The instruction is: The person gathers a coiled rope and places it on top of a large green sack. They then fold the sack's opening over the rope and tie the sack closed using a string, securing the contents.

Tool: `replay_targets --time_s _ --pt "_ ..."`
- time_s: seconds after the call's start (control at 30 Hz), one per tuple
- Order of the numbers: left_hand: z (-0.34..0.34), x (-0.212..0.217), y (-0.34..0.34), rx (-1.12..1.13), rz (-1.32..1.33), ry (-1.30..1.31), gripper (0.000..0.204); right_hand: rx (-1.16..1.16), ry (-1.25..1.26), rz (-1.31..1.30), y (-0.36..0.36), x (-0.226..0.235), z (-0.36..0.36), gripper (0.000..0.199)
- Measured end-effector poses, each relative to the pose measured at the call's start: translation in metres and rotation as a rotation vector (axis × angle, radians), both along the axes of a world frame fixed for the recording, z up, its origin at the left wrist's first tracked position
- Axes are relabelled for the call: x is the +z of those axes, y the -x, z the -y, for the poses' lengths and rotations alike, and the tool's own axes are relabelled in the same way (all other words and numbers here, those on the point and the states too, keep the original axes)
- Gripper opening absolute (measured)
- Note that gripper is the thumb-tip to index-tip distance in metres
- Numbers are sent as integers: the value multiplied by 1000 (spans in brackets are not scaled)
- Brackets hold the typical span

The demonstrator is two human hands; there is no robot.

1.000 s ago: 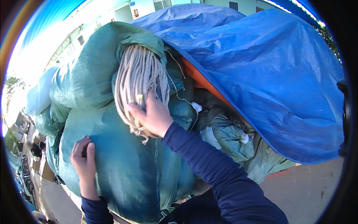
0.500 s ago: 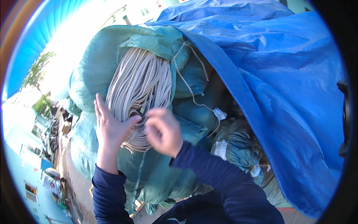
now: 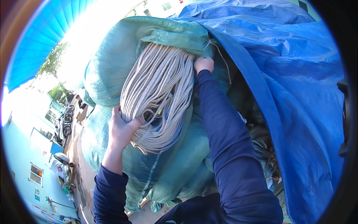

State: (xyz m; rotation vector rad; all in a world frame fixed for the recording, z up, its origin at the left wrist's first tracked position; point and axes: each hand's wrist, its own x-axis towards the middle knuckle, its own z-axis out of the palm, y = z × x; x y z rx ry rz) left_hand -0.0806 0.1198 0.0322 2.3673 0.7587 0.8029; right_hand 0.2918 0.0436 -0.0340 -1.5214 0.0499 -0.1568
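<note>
Right hand [image 3: 203, 64] has risen atop rope coil [image 3: 158, 93]; left hand [image 3: 121, 130] grips below.

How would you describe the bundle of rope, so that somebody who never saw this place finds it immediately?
Start at the big blue tarpaulin on the right; at its left edge green woven sacks are piled. The coil of rope hangs against them, with the left hand gripping its lower part and the right hand at its top. It alone is pale grey-white and made of many braided strands.
</note>
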Motion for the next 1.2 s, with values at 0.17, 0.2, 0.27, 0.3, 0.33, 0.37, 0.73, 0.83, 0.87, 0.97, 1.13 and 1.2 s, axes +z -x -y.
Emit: replay_targets --time_s 0.17,0.2,0.27,0.3,0.33,0.37,0.73,0.83,0.87,0.97,1.13,1.2 --pt "-5 38 -5 -177 106 190 85 -91 333 268 -21 -1 8 40" --pt "-9 63 -6 -60 11 -47 80 -119 434 341 -26 -3 9 46" --pt "-30 116 -13 -117 -38 -139 73 -174 559 443 -45 -6 15 47" --pt "-49 147 -22 -42 -121 -201 70 -200 616 509 -57 -6 17 48" --pt "-69 173 -27 27 -90 -219 64 -215 626 499 -70 -9 19 48" --pt "-91 188 -33 -66 -16 -155 60 -232 626 511 -85 -11 19 49" --pt "-141 187 -68 -215 -95 -204 92 -150 550 412 -198 -51 -42 52" --pt "-99 206 -86 -131 -333 -299 106 -106 516 440 -192 -42 -31 53" --pt "-83 215 -92 -120 -467 -418 112 -96 436 487 -183 -39 -23 54" --pt "-41 219 -130 -13 -718 -568 134 -1 52 635 -149 -22 -9 57" --pt "19 154 -169 -132 -773 -647 139 -100 328 920 -116 1 -6 53" --pt "25 139 -173 -90 -868 -610 128 30 349 612 -123 11 -9 48"
